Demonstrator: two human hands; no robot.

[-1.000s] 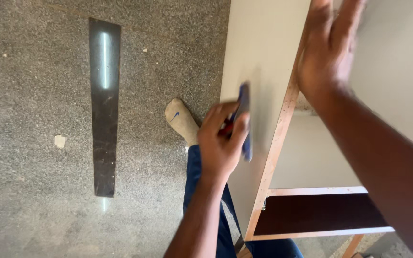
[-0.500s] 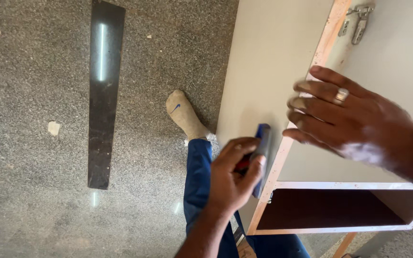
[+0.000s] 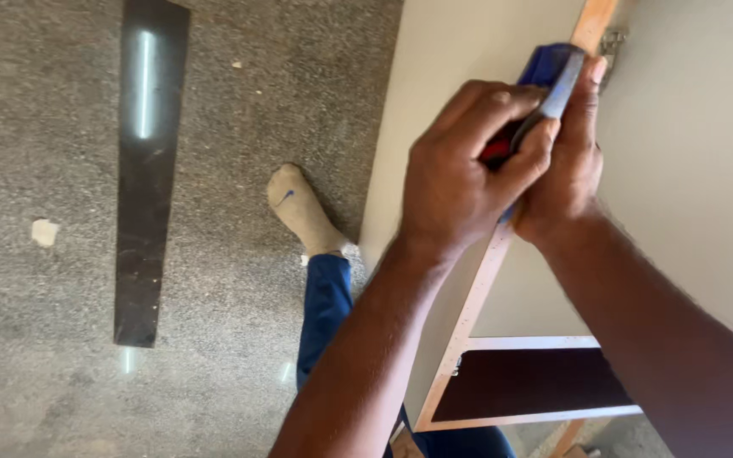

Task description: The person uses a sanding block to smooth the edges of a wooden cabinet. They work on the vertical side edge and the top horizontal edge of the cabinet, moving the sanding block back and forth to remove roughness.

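My left hand [image 3: 468,174] is closed around a blue and red hand tool [image 3: 549,72], pressing it against the wooden edge [image 3: 468,314] of a pale cabinet panel [image 3: 443,68]. My right hand [image 3: 566,174] sits just behind the left one, its fingers wrapped on the same tool and the panel edge. A metal hinge [image 3: 611,41] shows just beyond the tool's tip. Much of the tool is hidden by my fingers.
A cabinet door face [image 3: 689,170] fills the right side, with a dark open compartment [image 3: 536,382] below. My socked foot [image 3: 303,212] and blue trouser leg [image 3: 324,314] rest on the speckled floor [image 3: 239,102]. A long dark strip [image 3: 146,170] lies on the left.
My left hand rose with the tool from low beside the panel up to the top of the wooden edge. My right hand came down off the door and joined it on the tool.
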